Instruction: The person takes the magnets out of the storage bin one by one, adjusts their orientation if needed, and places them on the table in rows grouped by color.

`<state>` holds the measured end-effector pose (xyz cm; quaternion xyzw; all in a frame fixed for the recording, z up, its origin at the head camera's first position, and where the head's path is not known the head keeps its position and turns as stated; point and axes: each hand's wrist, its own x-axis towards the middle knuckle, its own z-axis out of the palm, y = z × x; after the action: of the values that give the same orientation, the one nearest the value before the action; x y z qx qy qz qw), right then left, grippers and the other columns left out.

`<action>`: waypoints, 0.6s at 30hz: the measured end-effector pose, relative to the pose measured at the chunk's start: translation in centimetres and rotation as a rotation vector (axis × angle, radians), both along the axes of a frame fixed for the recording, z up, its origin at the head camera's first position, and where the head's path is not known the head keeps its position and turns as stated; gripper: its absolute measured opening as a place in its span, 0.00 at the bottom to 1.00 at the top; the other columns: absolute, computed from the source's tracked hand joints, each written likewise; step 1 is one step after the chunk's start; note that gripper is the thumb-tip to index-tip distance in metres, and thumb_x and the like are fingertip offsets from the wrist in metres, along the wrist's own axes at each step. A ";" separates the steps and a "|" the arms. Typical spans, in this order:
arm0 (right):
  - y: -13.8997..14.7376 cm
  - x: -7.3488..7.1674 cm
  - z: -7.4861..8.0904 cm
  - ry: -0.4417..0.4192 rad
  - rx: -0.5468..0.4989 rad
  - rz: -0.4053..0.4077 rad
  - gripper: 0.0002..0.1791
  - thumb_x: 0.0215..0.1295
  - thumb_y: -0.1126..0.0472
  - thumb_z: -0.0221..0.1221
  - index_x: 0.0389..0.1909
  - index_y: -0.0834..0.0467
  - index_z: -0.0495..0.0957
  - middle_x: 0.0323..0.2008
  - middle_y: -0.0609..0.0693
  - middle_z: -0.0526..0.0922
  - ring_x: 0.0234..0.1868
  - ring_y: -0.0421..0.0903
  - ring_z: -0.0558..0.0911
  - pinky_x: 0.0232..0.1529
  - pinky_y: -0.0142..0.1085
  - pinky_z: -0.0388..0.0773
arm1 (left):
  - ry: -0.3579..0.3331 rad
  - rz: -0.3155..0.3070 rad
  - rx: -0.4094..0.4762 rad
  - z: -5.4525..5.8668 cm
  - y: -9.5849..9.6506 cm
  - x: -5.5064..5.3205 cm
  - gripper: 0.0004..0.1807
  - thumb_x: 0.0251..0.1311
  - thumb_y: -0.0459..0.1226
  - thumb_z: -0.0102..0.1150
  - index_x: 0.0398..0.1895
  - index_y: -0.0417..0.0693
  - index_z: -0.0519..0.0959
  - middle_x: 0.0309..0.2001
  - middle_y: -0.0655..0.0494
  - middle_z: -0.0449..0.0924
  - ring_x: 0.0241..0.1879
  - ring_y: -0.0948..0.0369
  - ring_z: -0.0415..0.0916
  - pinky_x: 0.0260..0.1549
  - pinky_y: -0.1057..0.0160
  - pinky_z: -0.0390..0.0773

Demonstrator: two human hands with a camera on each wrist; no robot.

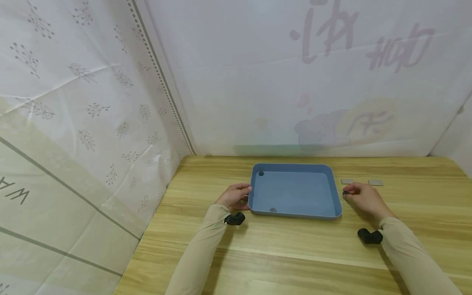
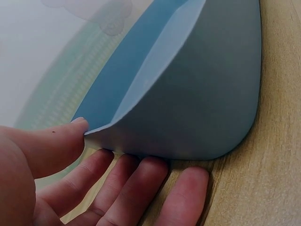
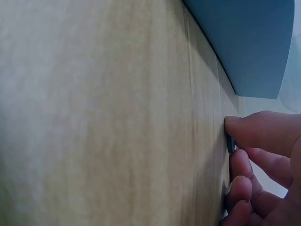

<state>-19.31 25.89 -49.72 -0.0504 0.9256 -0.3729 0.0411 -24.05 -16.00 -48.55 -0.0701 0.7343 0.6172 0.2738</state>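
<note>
A blue rectangular tray (image 1: 295,192) lies on the wooden table. My left hand (image 1: 234,196) holds its left side; in the left wrist view the thumb is at the rim and the fingers (image 2: 141,188) are along the outer wall. Inside the tray are a dark round disc (image 1: 261,173) at the far left corner and a greyer disc (image 1: 273,209) near the front wall. To the right of the tray, my right hand (image 1: 363,198) pinches a small dark disc (image 3: 230,143) between thumb and fingers, close over the tabletop.
Two small flat grey rectangular pieces, one nearer the tray (image 1: 347,181) and one farther right (image 1: 375,182), lie beyond the right hand. Patterned cloth (image 1: 239,82) hangs behind the table (image 1: 295,258) and along its left side. Each wrist carries a black camera.
</note>
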 end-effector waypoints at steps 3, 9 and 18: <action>0.0 0.0 0.0 -0.006 -0.002 -0.003 0.15 0.61 0.57 0.55 0.44 0.63 0.75 0.42 0.59 0.79 0.41 0.52 0.76 0.37 0.38 0.72 | 0.005 0.002 0.000 0.0 0.0 0.1 0.26 0.61 0.45 0.51 0.62 0.48 0.65 0.45 0.46 0.76 0.38 0.57 0.78 0.31 0.58 0.79; 0.1 -0.1 -0.1 -0.015 -0.015 0.001 0.15 0.61 0.57 0.55 0.44 0.64 0.75 0.41 0.59 0.79 0.40 0.50 0.76 0.36 0.37 0.71 | 0.014 -0.004 -0.021 0.3 0.1 0.2 0.25 0.62 0.45 0.51 0.61 0.48 0.65 0.46 0.45 0.76 0.38 0.57 0.78 0.32 0.58 0.79; 0.4 -0.2 -0.5 -0.007 -0.009 0.010 0.16 0.61 0.56 0.55 0.44 0.63 0.75 0.39 0.57 0.78 0.38 0.47 0.75 0.36 0.37 0.71 | 0.019 -0.008 -0.028 0.4 0.1 0.4 0.26 0.62 0.45 0.50 0.62 0.48 0.64 0.48 0.45 0.75 0.39 0.57 0.78 0.32 0.58 0.79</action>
<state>-19.47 26.24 -50.23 -0.0539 0.9235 -0.3770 0.0460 -23.65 -15.92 -48.14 -0.0649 0.7457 0.6065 0.2682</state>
